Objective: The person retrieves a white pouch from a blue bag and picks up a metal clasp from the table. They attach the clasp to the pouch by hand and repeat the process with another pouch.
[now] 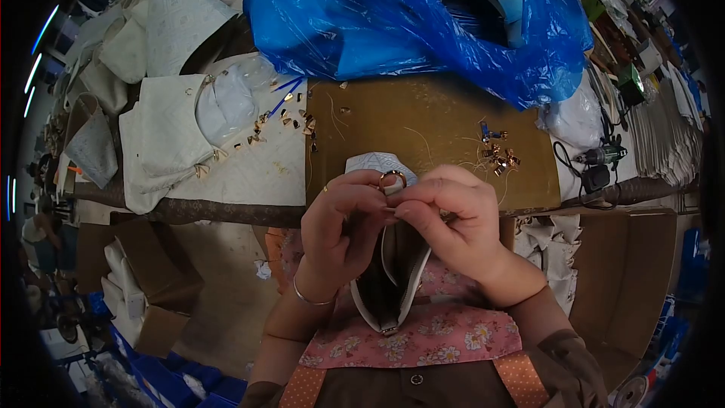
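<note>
Pinching a metal ring (393, 177) on a white bag (393, 287), the left hand (343, 223) and right hand (453, 215) meet fingertip to fingertip. Blue plastic bag (393, 23) lies at twelve o'clock, small metal clips (498, 155) at two.

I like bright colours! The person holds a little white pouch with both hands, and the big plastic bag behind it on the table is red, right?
Not quite: the plastic bag is blue, not red, as the head view shows. Both hands, left and right, do hold the white pouch.

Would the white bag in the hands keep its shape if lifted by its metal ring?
Probably mostly: the white bag gapes open with walls holding a curve, so it seems semi-stiff. It hangs from both hands' fingertips, suggesting lightness. The metal ring looks smooth, possibly slippery.
</note>
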Action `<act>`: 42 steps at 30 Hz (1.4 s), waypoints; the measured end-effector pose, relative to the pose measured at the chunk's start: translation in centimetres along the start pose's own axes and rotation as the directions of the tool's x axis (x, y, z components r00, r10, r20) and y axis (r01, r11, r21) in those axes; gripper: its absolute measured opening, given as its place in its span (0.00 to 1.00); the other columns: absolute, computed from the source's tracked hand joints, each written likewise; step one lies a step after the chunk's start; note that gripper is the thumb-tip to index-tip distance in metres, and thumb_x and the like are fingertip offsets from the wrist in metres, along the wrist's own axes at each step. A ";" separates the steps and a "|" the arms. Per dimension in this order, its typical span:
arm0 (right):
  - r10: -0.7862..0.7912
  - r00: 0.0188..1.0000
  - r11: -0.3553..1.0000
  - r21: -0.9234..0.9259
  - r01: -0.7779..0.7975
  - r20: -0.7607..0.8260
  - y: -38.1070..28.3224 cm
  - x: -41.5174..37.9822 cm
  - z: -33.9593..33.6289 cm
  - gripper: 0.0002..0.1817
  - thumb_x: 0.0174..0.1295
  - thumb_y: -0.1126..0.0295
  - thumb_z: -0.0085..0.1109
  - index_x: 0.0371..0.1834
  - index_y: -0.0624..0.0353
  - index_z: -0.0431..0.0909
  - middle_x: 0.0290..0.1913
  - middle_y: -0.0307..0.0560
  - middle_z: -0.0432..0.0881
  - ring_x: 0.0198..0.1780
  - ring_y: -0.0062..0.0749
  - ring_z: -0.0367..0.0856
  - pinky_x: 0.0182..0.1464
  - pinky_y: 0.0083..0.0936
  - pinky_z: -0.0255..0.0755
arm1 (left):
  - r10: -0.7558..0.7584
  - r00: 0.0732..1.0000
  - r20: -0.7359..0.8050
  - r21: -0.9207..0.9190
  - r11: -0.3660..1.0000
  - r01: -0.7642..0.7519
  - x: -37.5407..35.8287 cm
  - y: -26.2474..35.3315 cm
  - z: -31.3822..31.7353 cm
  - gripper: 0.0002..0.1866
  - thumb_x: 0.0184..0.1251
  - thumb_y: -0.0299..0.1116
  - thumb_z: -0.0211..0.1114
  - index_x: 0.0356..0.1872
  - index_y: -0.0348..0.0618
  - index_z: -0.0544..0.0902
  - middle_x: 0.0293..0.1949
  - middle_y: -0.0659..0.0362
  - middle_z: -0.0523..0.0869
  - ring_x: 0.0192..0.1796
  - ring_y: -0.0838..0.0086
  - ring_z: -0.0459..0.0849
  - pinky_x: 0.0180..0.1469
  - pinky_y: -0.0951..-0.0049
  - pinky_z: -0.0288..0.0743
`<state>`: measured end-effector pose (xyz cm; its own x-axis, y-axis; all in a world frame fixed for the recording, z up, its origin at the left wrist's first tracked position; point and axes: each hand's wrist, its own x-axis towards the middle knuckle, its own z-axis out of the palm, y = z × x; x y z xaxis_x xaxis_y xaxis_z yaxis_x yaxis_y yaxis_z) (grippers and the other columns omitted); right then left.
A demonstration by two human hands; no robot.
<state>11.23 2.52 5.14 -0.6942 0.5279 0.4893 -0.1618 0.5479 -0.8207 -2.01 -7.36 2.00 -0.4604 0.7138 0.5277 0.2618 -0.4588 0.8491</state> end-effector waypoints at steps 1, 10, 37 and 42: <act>0.081 0.996 0.997 0.014 -0.081 0.031 -0.4 0.0 -0.2 0.05 0.57 0.77 0.62 0.37 0.61 0.83 0.30 0.44 0.79 0.30 0.28 0.77 0.32 0.20 0.69 | 0.001 1.000 0.002 0.000 1.000 -0.001 0.0 0.3 -0.1 0.11 0.53 0.14 0.65 0.36 0.38 0.77 0.34 0.56 0.83 0.45 0.62 0.84 0.47 0.68 0.77; -0.172 0.985 0.957 -0.235 0.169 0.009 1.4 -0.7 0.7 0.11 0.48 0.82 0.63 0.35 0.58 0.82 0.35 0.43 0.76 0.35 0.33 0.77 0.36 0.23 0.72 | 0.029 0.994 0.109 -0.062 0.998 -0.023 -0.2 -1.2 -1.6 0.02 0.61 0.24 0.65 0.32 0.38 0.81 0.43 0.54 0.80 0.47 0.66 0.81 0.51 0.69 0.75; -0.084 0.995 0.996 0.035 0.083 0.047 0.9 -0.1 1.1 0.14 0.43 0.84 0.63 0.34 0.59 0.76 0.33 0.43 0.77 0.31 0.33 0.75 0.31 0.24 0.69 | -0.067 0.991 0.113 -0.002 0.998 0.068 0.5 1.5 -2.1 0.02 0.60 0.23 0.65 0.31 0.37 0.80 0.36 0.55 0.79 0.48 0.64 0.80 0.48 0.70 0.75; -0.138 0.989 0.987 -0.093 0.133 -0.047 1.1 -0.3 1.7 0.16 0.40 0.84 0.64 0.35 0.57 0.82 0.36 0.41 0.72 0.33 0.26 0.72 0.32 0.20 0.67 | 0.021 0.992 0.124 0.099 0.995 -0.034 0.3 1.0 -2.1 0.04 0.55 0.21 0.67 0.31 0.39 0.82 0.34 0.59 0.77 0.48 0.64 0.79 0.48 0.70 0.74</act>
<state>10.08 1.80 3.59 -0.6315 0.4775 0.6110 -0.1870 0.6709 -0.7176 -3.69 -8.71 3.01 -0.3460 0.7640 0.5446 0.3597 -0.4280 0.8291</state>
